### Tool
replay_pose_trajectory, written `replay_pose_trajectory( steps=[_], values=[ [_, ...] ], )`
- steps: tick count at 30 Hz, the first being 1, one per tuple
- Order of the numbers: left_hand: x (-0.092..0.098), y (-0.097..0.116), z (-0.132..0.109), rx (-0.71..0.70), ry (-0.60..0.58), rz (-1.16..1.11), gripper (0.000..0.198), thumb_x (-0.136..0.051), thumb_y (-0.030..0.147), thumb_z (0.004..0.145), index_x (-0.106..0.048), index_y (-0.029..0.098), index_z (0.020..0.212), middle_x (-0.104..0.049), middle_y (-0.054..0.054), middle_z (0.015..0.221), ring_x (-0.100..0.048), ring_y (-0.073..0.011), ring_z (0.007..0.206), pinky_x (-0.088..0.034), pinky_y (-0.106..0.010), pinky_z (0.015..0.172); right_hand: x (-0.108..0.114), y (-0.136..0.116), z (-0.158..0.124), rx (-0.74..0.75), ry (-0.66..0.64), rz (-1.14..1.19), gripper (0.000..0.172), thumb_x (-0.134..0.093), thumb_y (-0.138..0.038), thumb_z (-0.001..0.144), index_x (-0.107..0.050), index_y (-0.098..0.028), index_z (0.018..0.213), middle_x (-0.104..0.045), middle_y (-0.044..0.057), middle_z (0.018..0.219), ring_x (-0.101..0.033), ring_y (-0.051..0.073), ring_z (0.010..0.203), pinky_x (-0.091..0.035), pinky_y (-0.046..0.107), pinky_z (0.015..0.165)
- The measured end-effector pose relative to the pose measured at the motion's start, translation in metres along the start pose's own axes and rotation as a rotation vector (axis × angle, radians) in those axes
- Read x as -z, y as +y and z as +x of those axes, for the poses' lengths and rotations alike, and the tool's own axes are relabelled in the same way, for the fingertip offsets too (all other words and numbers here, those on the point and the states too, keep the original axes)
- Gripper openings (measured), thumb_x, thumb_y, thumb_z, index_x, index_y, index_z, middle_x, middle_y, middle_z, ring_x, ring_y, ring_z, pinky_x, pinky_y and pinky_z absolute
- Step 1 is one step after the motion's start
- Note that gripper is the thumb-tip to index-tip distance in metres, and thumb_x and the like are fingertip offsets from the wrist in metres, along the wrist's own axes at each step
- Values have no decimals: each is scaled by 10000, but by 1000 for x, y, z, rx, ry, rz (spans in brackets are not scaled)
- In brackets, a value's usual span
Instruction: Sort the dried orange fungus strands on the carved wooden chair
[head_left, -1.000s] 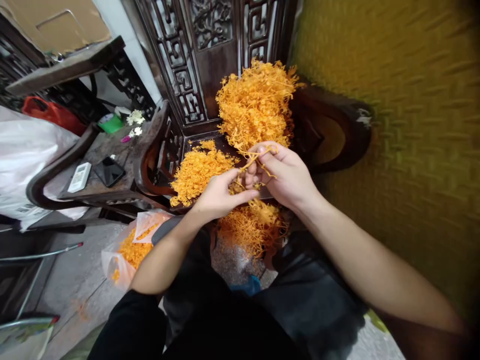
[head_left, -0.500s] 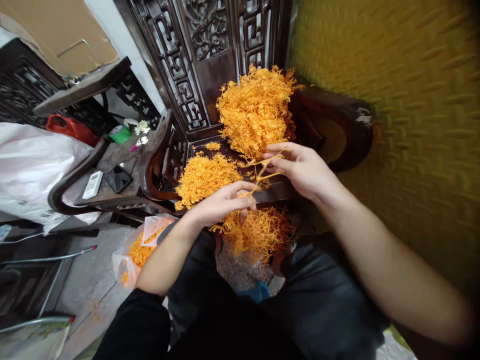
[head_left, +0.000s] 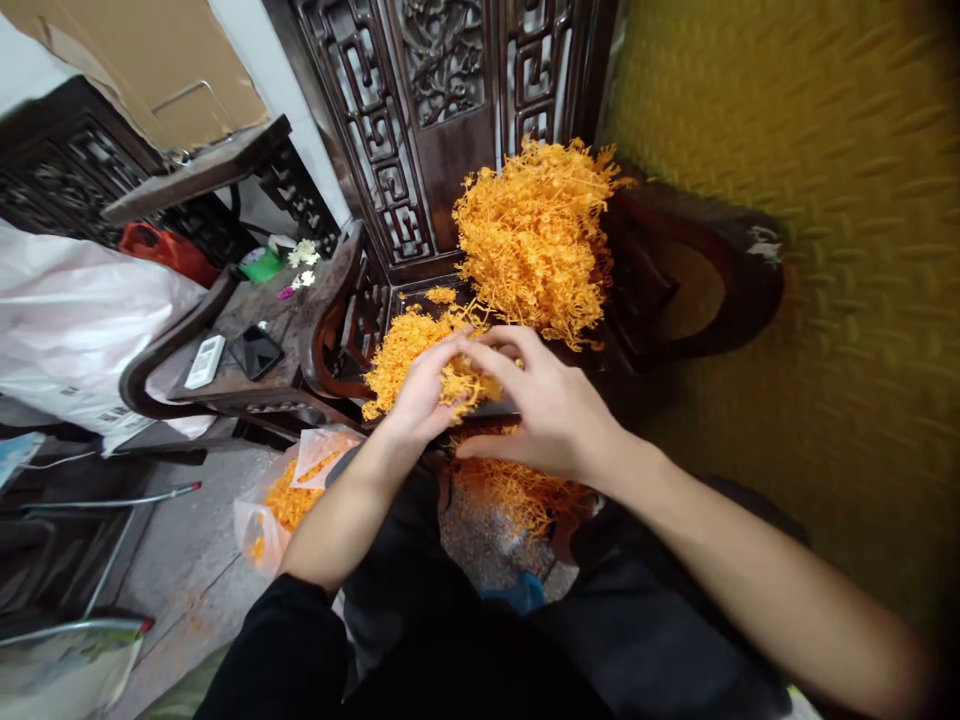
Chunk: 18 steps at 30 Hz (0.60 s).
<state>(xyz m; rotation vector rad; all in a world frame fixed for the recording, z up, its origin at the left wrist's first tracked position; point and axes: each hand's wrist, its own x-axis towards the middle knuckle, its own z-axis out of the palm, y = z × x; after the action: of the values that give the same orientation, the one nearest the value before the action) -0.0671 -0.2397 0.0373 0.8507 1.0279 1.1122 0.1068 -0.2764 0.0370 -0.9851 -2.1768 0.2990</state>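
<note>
My left hand (head_left: 426,390) is closed round a small clump of orange, branching dried-looking sprigs (head_left: 466,388). My right hand (head_left: 555,405) arches over that clump, its fingertips at the left fingers and its thumb held well apart. A low pile of short orange sprig tops (head_left: 394,365) lies on the dark wooden chair seat beside my left hand. Behind my right hand stands a tall bushy heap of orange sprigs (head_left: 536,240). Below both hands, between my knees, is a mass of thin orange stems (head_left: 525,490), partly hidden by the right hand.
A carved chair back (head_left: 450,150) rises behind the heaps, with a curved armrest (head_left: 750,290) at the right. To the left, a side table (head_left: 281,310) bears a phone (head_left: 256,352) and a white remote-like object (head_left: 205,362). On the floor sits a plastic bag (head_left: 251,520) of orange bits.
My right hand has moved left and down to my left hand, its fingers now spread. The sprig stretched between the hands is now a clump at the left hand, over the low pile.
</note>
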Motion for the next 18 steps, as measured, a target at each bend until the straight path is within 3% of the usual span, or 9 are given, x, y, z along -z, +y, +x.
replay_pose_trajectory(
  steps=[2,5,7,10,12,15,16,18],
  values=[
    [-3,0,-3,-53,-4,-5,252,-643,436,960,-683,232,1102,-737,-68,1015,-726,-212,907,-612,-334,708,-9,0,3,-15,15,9,656,-757,-523,894,-600,-277,1481,-539,178,1489,-607,391,1270,-623,546,890],
    [2,8,-9,-22,-173,68,486,-501,644,995,-686,207,1096,-735,-89,962,-728,-212,889,-605,-339,726,-8,10,9,-112,200,354,253,-654,-401,984,-737,-229,1150,-690,131,1175,-689,285,1063,-629,454,841],
    [11,17,-14,8,-271,193,649,-428,751,976,-710,171,1049,-737,-113,909,-723,-208,839,-575,-299,646,1,20,13,-300,240,730,234,-682,-444,965,-712,-218,1014,-703,85,958,-691,219,838,-616,358,654],
    [26,27,-19,-46,-211,441,634,-548,731,939,-729,124,921,-737,-127,839,-693,-181,707,-473,-241,508,17,33,17,-522,113,1213,305,-786,-475,879,-676,-212,987,-717,68,916,-638,165,667,-509,263,455],
    [31,31,-22,-239,-91,612,503,-643,626,935,-732,134,883,-735,-106,828,-665,-166,677,-463,-247,522,25,39,18,-550,46,1357,315,-831,-446,834,-676,-200,955,-731,84,948,-634,158,662,-500,253,441],
    [29,33,-24,-712,33,856,308,-757,465,890,-749,191,1031,-748,-101,1050,-685,-216,943,-559,-347,822,28,43,17,-556,-25,1411,292,-832,-423,831,-687,-186,922,-736,95,936,-632,159,662,-519,258,453],
    [27,34,-24,-838,27,931,348,-795,433,856,-742,212,1119,-733,-115,1186,-665,-252,1103,-537,-408,965,27,43,16,-557,-52,1418,288,-829,-418,835,-690,-182,924,-736,94,924,-632,158,658,-523,259,455],
    [22,34,-22,-942,-75,1064,528,-843,390,802,-693,239,1285,-644,-138,1434,-539,-319,1383,-384,-527,1189,26,43,16,-545,-112,1431,290,-827,-416,841,-696,-171,928,-723,81,862,-626,153,630,-524,259,455]
  ],
)
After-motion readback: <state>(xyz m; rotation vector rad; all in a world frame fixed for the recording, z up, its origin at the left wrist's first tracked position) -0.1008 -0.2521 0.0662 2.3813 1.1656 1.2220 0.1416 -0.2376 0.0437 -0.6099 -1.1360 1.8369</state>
